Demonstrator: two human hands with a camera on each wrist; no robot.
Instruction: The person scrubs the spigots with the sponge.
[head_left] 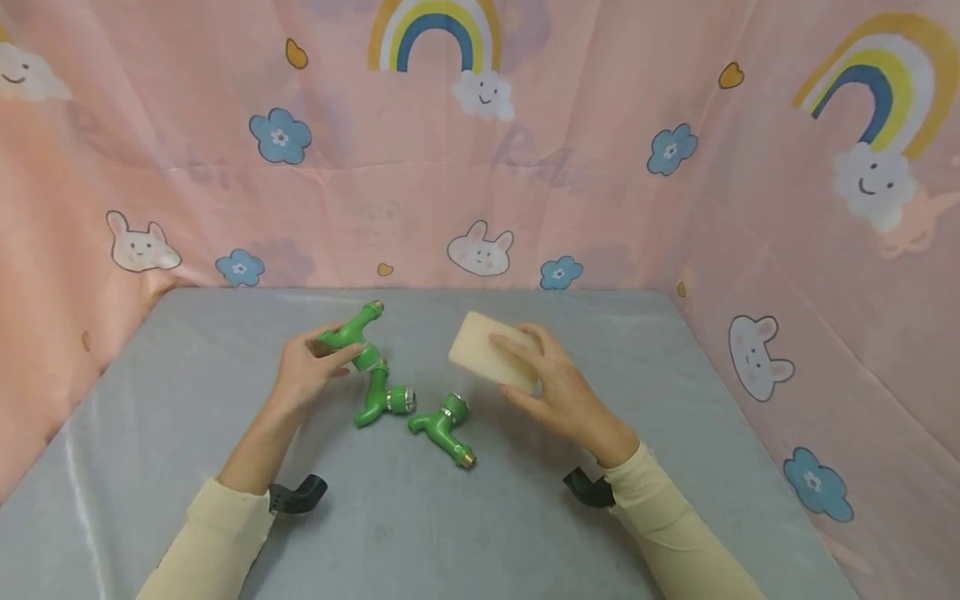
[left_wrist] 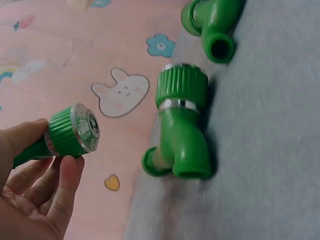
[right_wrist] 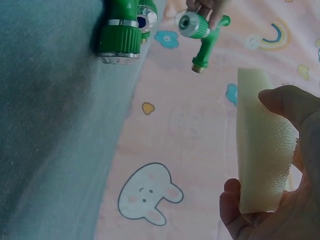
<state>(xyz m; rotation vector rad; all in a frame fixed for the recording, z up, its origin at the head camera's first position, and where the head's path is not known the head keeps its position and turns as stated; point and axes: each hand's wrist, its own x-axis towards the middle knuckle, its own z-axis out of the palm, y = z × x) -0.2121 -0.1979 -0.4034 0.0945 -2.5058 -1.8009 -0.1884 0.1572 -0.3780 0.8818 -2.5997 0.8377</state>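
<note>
A green plastic tap (head_left: 347,337) is gripped by my left hand (head_left: 309,367), its ribbed, silver-ringed knob (left_wrist: 67,131) between thumb and fingers in the left wrist view. My right hand (head_left: 561,392) holds a pale cream sponge block (head_left: 491,350), with fingers along one face and the thumb on the near edge. In the right wrist view the sponge (right_wrist: 265,145) stands upright in the grasp. Two more green taps lie on the table: one tap (head_left: 381,400) just below the held one, the other tap (head_left: 442,429) between the hands with its brass-coloured end toward me.
The table (head_left: 510,525) is covered with grey cloth. A pink curtain (head_left: 585,200) printed with rainbows, rabbits and flowers hangs behind it and along both sides. A black curved mount (head_left: 300,494) sits at the left wrist, and a similar mount (head_left: 588,488) at the right.
</note>
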